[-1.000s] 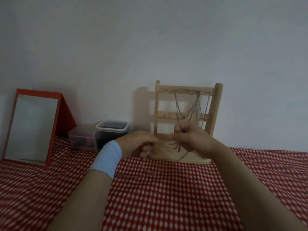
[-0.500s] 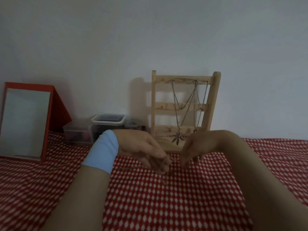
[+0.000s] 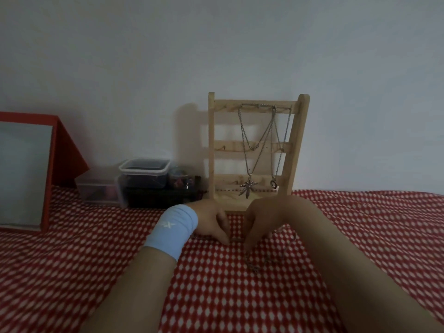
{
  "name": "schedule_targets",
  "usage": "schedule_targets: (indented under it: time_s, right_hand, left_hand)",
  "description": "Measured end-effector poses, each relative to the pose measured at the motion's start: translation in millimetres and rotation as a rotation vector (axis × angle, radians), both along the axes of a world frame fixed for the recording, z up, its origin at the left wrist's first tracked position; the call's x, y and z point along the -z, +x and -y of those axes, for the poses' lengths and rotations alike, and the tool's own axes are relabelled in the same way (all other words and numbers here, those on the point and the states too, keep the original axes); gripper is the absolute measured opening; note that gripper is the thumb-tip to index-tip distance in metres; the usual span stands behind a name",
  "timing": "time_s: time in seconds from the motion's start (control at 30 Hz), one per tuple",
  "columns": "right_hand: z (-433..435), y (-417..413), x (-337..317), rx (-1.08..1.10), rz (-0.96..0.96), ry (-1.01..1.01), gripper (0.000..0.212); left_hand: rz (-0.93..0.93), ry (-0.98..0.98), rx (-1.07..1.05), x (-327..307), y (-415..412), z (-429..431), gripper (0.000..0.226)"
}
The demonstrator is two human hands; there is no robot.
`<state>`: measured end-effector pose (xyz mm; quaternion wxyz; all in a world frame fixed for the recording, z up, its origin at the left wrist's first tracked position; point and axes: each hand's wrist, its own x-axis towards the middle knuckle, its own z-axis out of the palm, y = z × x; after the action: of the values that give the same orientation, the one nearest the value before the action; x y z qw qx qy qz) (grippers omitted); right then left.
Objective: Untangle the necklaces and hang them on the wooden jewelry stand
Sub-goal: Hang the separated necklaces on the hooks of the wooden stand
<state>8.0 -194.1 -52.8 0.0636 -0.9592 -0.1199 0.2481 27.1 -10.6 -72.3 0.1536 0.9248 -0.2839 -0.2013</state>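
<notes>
The wooden jewelry stand stands upright against the wall. Two necklaces hang from its top bar: one with a leaf pendant, one with a ring pendant. A thin loose chain lies on the checked cloth just in front of my right hand. My right hand arches over the cloth with its fingertips pinched down on the chain's upper end. My left hand, a light blue wristband behind it, rests on the cloth with fingers pressed together; whether they grip the chain is hidden.
A red-and-white checked cloth covers the surface. A red-framed mirror leans at the far left. Clear plastic boxes and a small jar sit against the wall, left of the stand.
Both hands have come down from in front of the stand to the cloth. The leaf pendant, held a second ago, now hangs free. The loose chain now lies by my right hand.
</notes>
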Motion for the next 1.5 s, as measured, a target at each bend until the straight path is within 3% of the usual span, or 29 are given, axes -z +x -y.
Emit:
schedule_targets:
  time_s: [0.1, 0.17, 0.23, 0.4, 0.6, 0.67, 0.77, 0.83, 1.03, 1.17, 1.3, 1.4, 1.5]
  right_hand:
    - [-2.7, 2.2, 4.4, 0.020, 0.074, -0.043, 0.049]
    - [-0.8, 4.7, 5.9, 0.000, 0.075, -0.016, 0.036]
    - [3.9, 6.6, 8.1, -0.018, 0.079, 0.054, 0.021]
    - [11.5, 10.4, 17.0, 0.081, 0.101, 0.514, 0.005]
    - [13.6, 14.8, 33.1, 0.220, -0.061, 0.971, 0.020]
    - [11.7, 13.0, 31.2, 0.255, -0.002, 0.921, 0.024]
    - [3.2, 10.5, 27.2, 0.170, 0.208, 0.579, 0.025]
    - [-8.2, 6.0, 26.3, 0.116, 0.305, 0.498, 0.023]
    - [-20.2, 2.6, 34.3, 0.119, 0.162, 0.971, 0.016]
    - [-19.4, 1.4, 31.6, 0.170, 0.073, 1.122, 0.033]
    - [-22.3, -0.5, 28.6, 0.213, 0.098, 1.091, 0.039]
    - [-22.9, -4.0, 26.1, 0.157, 0.233, 1.025, 0.018]
    - [-21.4, 1.2, 31.1, 0.245, 0.336, 1.083, 0.016]
  left_hand:
    - [0.017, -0.001, -0.015, -3.3, 3.5, -5.8, 0.022]
    - [-0.015, -0.073, -0.036, -7.6, 5.2, -13.0, 0.021]
    - [-0.163, -0.211, -0.064, -9.3, 6.9, -17.9, 0.020]
    - [-0.320, -0.445, -0.204, -6.5, 12.5, -19.8, 0.016]
    - [-0.330, -0.505, -0.369, -18.4, 14.2, -28.2, 0.020]
    - [-0.292, -0.492, -0.360, -22.2, 13.9, -25.3, 0.020]
    - [-0.295, -0.488, -0.352, -25.2, 12.6, -21.0, 0.020]
    - [-0.326, -0.528, -0.338, -25.5, 12.3, -19.6, 0.023]
    - [-0.204, -0.539, -0.330, -29.8, 12.5, -20.7, 0.023]
    - [-0.166, -0.476, -0.337, -36.5, 8.0, -23.7, 0.023]
    - [-0.250, -0.353, -0.434, -40.3, 10.8, -26.4, 0.035]
    - [-0.178, -0.337, -0.402, -39.0, 12.6, -25.9, 0.025]
    - [-0.230, -0.398, -0.443, -37.1, 9.7, -24.9, 0.021]
